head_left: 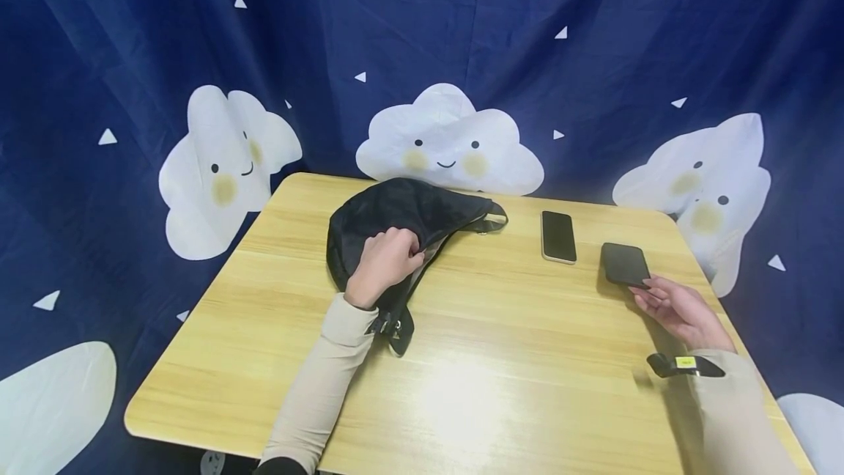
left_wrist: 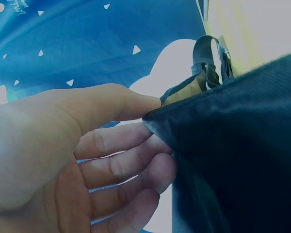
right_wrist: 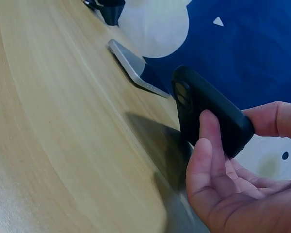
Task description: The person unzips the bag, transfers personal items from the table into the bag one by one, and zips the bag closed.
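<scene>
A soft black cloth bag (head_left: 422, 204) lies slumped at the left back of the table, its opening on the right side and a strap loop at its far end. My left hand (head_left: 387, 262) pinches the rim of that opening, thumb on one side and fingers on the other; in the left wrist view the bag's edge (left_wrist: 233, 97) runs from the fingertips. At the right, my right hand (head_left: 682, 314) holds a black phone (head_left: 625, 264) by its near end, raised above the table. The right wrist view shows its camera bump (right_wrist: 183, 94) facing the fingers.
A second phone (head_left: 558, 237), dark-screened with a pale edge, lies flat between the bag and the right hand. The wooden table (head_left: 527, 358) ends close behind the bag, where a blue curtain (head_left: 422, 20) with clouds hangs.
</scene>
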A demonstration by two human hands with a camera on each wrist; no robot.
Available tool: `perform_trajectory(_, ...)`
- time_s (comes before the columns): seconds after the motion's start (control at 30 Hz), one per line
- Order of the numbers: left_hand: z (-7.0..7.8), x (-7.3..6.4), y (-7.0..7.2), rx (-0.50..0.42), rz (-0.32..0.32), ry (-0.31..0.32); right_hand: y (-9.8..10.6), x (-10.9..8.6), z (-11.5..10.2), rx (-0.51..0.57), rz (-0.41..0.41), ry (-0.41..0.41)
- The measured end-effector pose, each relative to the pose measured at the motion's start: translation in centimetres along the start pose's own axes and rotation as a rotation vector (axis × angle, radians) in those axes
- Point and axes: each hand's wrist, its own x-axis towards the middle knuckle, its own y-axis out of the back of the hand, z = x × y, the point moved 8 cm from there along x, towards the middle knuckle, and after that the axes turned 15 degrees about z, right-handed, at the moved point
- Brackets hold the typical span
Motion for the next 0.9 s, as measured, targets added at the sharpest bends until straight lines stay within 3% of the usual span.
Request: perform_trajectory(0.9,0.0,0.0,0.0,0.001,-0.005,-0.004,-0.9,-0.6,-0.2,0.010,-0.015,0.012)
